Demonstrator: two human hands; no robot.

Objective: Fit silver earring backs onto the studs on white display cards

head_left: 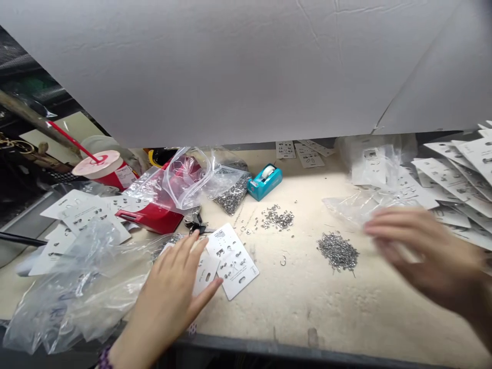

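Note:
My left hand (pixel 172 282) lies over white earring cards at the table's front left, its fingers spread and holding nothing I can see. Under it is one partly covered card (pixel 205 271). Beside the thumb, another earring card (pixel 232 261) carries several small metal earrings. My right hand (pixel 426 256) is raised at the right near a clear plastic bag (pixel 353 205); it is smeared by motion, so its grip cannot be made out. Left of it lies a pile of small metal studs (pixel 338 251). A smaller heap of metal bits (pixel 277 218) and a loose hoop earring (pixel 283 260) lie mid-table.
A teal tape dispenser (pixel 265 182) stands behind the heaps, beside a bag of metal parts (pixel 232 195). Stacked earring cards (pixel 453 179) crowd the right. At left are plastic bags (pixel 77 307), a red stapler-like tool (pixel 154 218) and a red cup with straw (pixel 103 169).

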